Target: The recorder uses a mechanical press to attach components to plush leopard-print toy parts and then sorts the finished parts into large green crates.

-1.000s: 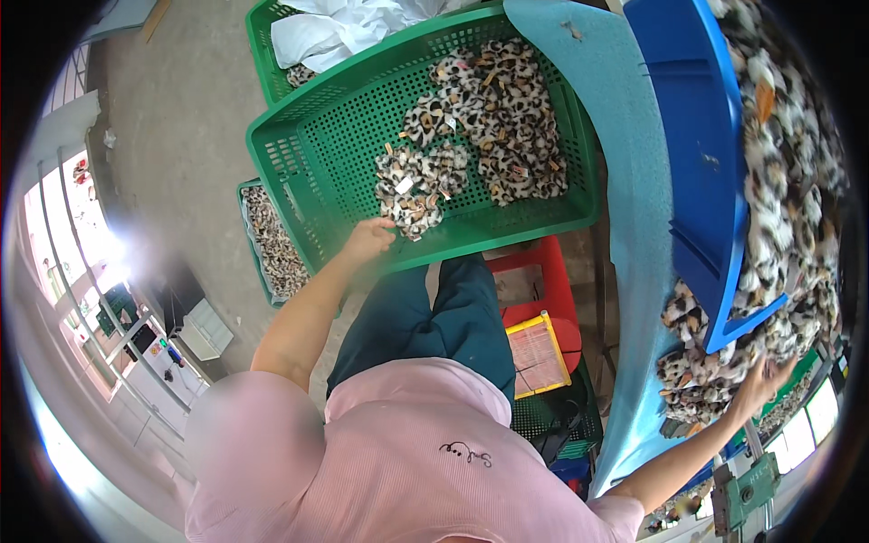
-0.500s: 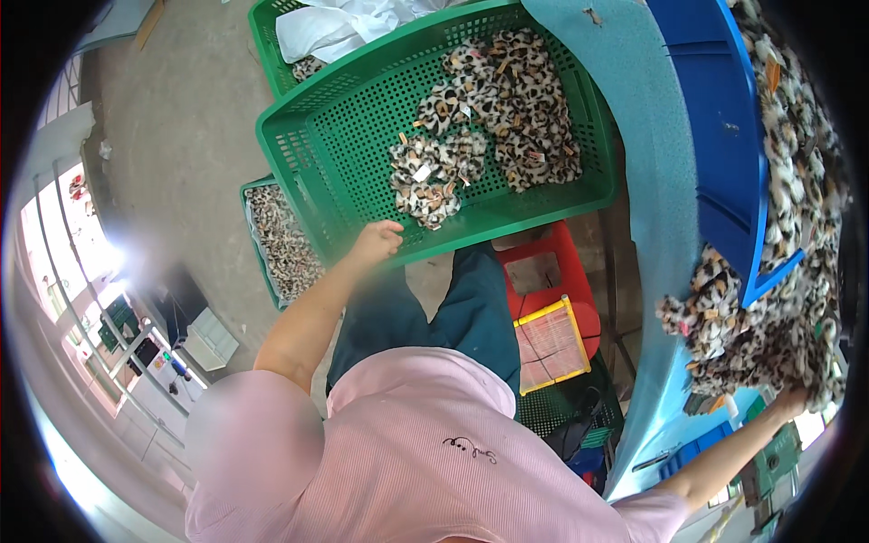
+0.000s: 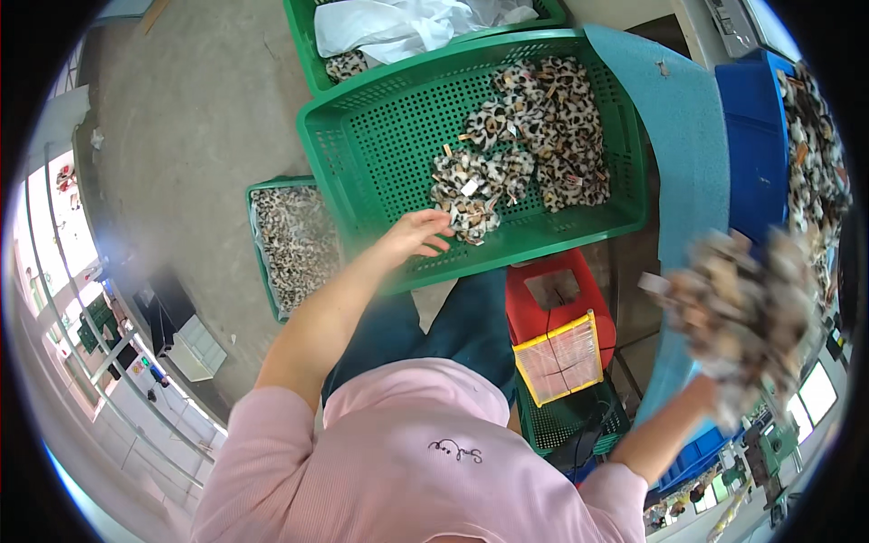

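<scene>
A large green perforated basket [image 3: 362, 127] stands before my lap with leopard-print plush pieces [image 3: 575, 145] heaped on its right side. More of the pieces, with small white tags, lie nearer its middle. Over the near rim reaches my left hand [image 3: 418, 235], open, its fingers loosely spread and holding nothing. The fingertips are close beside the tagged pieces; whether they touch cannot be told. Out on the right, my right hand [image 3: 713, 391] grips a bunch of leopard-print plush [image 3: 742, 312], smeared by motion and hiding most of the fingers.
At the right a blue bin [image 3: 756, 136] borders more plush [image 3: 812, 158], beside a light-blue surface [image 3: 692, 181]. A red stool [image 3: 593, 299] carries a yellow-framed mesh panel [image 3: 559, 359]. Behind is another green basket [image 3: 308, 41] with white sheeting; a filled crate [image 3: 294, 240] sits on the floor left.
My right hand has swung inward from the far right, bringing a bunch of plush off the pile. The left hand has moved right and forward over the basket's rim, its fingers spreading.
</scene>
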{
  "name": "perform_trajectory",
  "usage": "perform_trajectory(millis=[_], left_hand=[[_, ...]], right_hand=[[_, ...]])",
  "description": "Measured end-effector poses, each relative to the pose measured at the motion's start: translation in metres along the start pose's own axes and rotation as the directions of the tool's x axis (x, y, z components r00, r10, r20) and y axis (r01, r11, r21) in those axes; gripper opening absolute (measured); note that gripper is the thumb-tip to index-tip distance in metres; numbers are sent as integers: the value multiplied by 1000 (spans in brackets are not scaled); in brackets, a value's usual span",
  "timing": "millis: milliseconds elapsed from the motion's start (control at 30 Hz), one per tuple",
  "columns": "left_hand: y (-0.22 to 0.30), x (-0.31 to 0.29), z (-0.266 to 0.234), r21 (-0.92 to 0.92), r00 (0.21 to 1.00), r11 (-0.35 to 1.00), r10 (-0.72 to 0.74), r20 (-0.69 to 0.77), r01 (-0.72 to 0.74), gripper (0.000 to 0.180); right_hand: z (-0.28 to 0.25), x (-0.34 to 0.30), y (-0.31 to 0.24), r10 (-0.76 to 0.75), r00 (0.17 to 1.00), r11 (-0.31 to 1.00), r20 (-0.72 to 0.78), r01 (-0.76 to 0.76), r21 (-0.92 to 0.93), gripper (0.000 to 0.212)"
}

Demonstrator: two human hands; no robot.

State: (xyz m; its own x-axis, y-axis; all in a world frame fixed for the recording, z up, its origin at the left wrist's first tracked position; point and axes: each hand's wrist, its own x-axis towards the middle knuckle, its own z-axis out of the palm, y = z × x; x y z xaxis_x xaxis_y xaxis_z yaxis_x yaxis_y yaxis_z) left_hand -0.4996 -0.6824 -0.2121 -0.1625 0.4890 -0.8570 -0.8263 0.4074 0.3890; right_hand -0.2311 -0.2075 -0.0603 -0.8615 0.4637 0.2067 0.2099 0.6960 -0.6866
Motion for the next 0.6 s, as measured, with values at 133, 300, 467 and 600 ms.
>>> perform_trajectory(millis=[133,300,467,600], left_hand=[[9,39,14,-432,958,891,232,170,-139,64],[5,109,-11,-526,959,841,238,153,-125,73],[-1,145,-53,220,980,972,124,-153,-89,45],[15,153,-94,868,888,496,407,-212,-21,50]], right_hand=[[268,23,-104,36,996,956,77,-57,287,20],[389,2,-71,-138,939,955,315,211,-210,23],[447,-14,-39,438,-214,308,873,-877,-369,31],[405,27,-55,364,70,742,929,-624,-244,33]])
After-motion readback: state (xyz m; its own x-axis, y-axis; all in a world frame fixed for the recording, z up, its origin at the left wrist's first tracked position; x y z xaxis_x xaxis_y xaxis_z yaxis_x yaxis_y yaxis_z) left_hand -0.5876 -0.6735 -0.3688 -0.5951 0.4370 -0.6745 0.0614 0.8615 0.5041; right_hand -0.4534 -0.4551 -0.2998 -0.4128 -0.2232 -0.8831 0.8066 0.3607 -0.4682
